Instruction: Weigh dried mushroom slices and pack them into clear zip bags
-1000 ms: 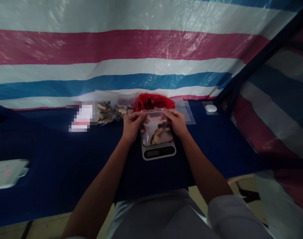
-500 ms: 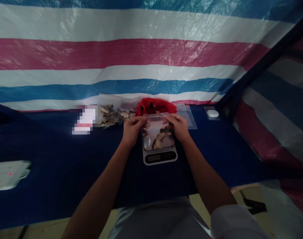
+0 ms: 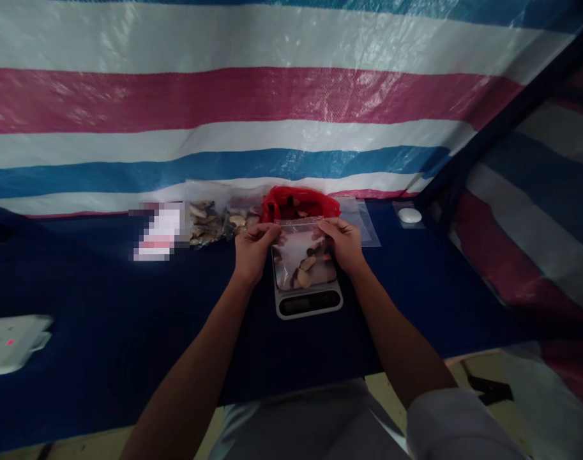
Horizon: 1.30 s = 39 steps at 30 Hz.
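A clear zip-lock bag (image 3: 295, 249) with several pale, dark-edged dried slices (image 3: 306, 267) in its lower part is stretched between my hands. My left hand (image 3: 251, 252) pinches its upper left corner between thumb and fingers. At the upper right corner my right hand (image 3: 345, 245) does the same. Under the bag lies a white digital kitchen scale (image 3: 310, 313), its dark display strip showing at the near end. Whether the bag rests on the scale or hovers just over it, I cannot tell. Right behind the bag is an open red plastic bag (image 3: 315, 199) with some dark pieces inside.
Two filled clear bags, one with brownish slices (image 3: 202, 220), stand left of the red bag. Flat clear bags (image 3: 368, 223) and a white oval object (image 3: 409, 216) lie to the right. A white power strip (image 3: 13, 345) sits at left on the blue tabletop (image 3: 128, 319). A striped tarp (image 3: 272, 96) hangs behind.
The view has shifted slightly. Both hands keep their pinch on the zip-lock bag, and the bag and scale stay in nearly the same place.
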Motion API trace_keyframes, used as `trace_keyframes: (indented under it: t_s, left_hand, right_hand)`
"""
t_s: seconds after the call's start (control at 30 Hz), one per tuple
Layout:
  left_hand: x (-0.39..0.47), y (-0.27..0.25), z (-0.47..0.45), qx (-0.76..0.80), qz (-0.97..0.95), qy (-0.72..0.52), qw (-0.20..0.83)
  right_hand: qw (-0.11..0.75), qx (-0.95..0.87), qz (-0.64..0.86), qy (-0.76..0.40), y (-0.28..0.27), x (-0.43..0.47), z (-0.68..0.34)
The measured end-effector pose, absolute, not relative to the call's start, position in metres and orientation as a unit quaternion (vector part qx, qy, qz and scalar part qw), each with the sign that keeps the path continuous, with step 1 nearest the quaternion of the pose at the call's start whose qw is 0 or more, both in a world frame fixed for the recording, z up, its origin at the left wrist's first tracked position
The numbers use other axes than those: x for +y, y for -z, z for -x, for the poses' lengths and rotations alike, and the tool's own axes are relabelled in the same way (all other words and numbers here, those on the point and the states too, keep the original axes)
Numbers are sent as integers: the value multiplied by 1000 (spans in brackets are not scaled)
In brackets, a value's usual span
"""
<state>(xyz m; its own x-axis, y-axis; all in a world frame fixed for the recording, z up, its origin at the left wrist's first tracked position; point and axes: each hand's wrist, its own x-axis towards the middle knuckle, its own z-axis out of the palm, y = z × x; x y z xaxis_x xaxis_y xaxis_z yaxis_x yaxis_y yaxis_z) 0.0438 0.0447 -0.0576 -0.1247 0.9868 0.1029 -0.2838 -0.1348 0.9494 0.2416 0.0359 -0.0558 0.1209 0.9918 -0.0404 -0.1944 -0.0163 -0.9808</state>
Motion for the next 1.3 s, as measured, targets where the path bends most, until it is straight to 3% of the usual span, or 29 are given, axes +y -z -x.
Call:
trace_keyframes:
  t_s: [0.27,1.3]
  left_hand:
    - [42,55,-46,415,-452,-636,468]
    - [34,49,-48,431,-475,-578,505]
  right_hand:
    - [549,-452,477,-517,50,32,-238]
    - [563,-498,478,-455,50,27,-236]
